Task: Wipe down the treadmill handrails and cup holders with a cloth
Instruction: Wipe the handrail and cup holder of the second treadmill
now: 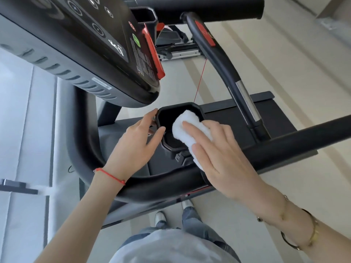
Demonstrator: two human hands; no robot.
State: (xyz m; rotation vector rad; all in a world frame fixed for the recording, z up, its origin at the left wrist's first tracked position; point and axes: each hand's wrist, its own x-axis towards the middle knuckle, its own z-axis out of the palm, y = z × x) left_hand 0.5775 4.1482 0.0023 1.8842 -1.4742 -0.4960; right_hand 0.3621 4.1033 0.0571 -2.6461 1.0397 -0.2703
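Black cup holder (163, 112), mounted inside the treadmill's curved handrail (150, 184): left hand (135, 141) grips its near rim, fingers curled round it; right hand (221, 158), fingers straight, presses white cloth (187, 121) into its bowl.

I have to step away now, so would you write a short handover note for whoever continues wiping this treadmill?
Left hand: thumb and fingers grip the rim of the black cup holder, steadying it.
Right hand: straight fingers press the white cloth over the cup holder's near right edge.
Done: cannot tell from this view which parts are already wiped.
Left: finish this cup holder, then the curved front handrail, the side handrail and the second cup holder by the console.
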